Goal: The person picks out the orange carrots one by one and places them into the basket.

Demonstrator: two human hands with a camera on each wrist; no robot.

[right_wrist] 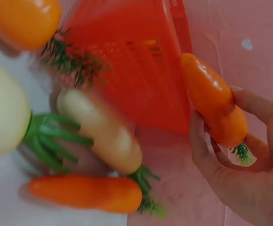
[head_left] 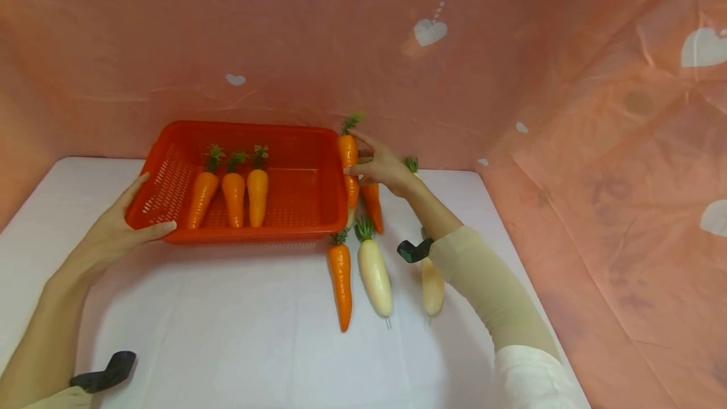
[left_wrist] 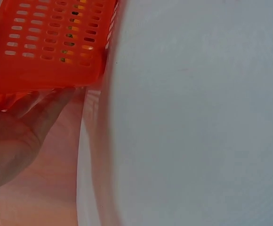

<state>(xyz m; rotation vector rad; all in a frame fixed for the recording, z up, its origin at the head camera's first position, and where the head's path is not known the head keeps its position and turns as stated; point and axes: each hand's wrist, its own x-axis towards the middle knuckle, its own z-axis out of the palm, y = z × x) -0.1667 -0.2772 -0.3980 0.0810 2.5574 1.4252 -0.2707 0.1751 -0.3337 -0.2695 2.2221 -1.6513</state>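
Sheeting in peach-pink borders the white table; left hand holds a red basket, right hand a carrot.

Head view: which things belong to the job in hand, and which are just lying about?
Likely in the job:
red basket, held by the left hand;
held carrot, in the right hand;
three carrots inside the basket.

Apparently just lying about:
loose carrots;
white radishes.
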